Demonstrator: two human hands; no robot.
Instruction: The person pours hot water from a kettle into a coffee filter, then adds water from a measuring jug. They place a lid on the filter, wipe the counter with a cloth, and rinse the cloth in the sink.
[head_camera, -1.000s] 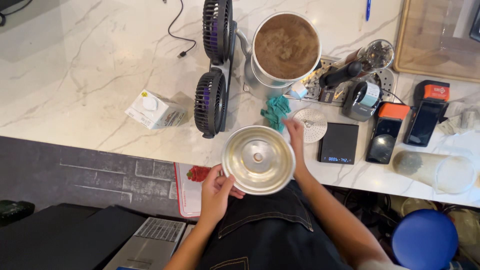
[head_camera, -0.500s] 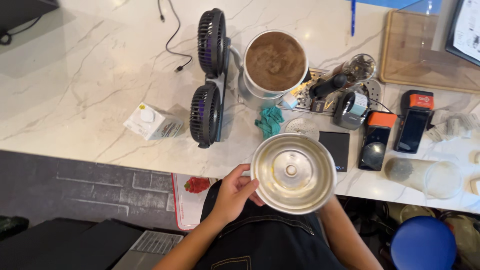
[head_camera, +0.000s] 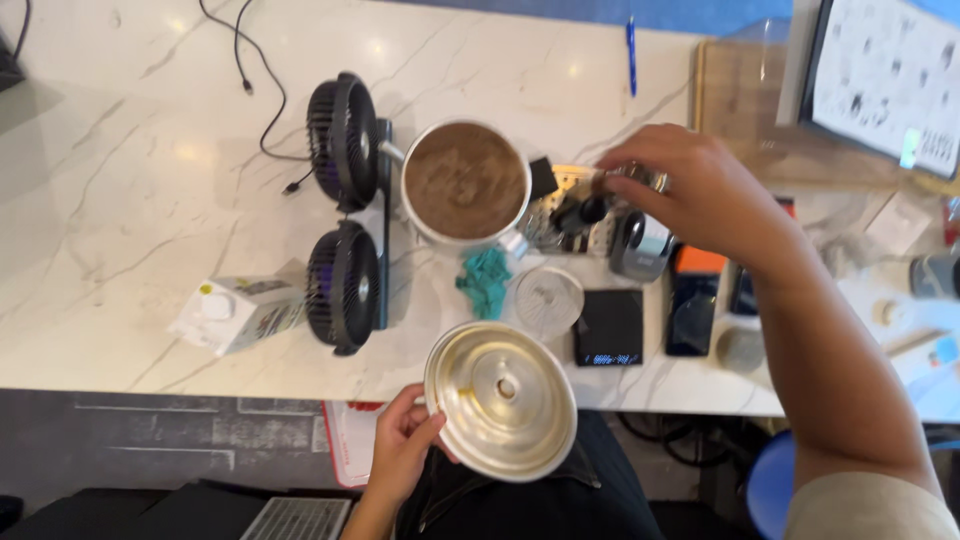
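Metal lid (head_camera: 500, 400), round and silvery, faces up at the counter's near edge, pinched at its left rim by the left hand (head_camera: 402, 450). Right hand (head_camera: 700, 195) reaches over small tools behind a black scale (head_camera: 610, 328); whether it grips anything cannot be told. A white carton (head_camera: 235, 312) lies left, beside two fans (head_camera: 345, 225).

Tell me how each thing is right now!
Lid: off the pot, held by left hand.
Pot: open, full of brown stuff.
Right hand: reaching over the small tools behind the pot.
Fans: standing on edge.
Pen: lying flat.
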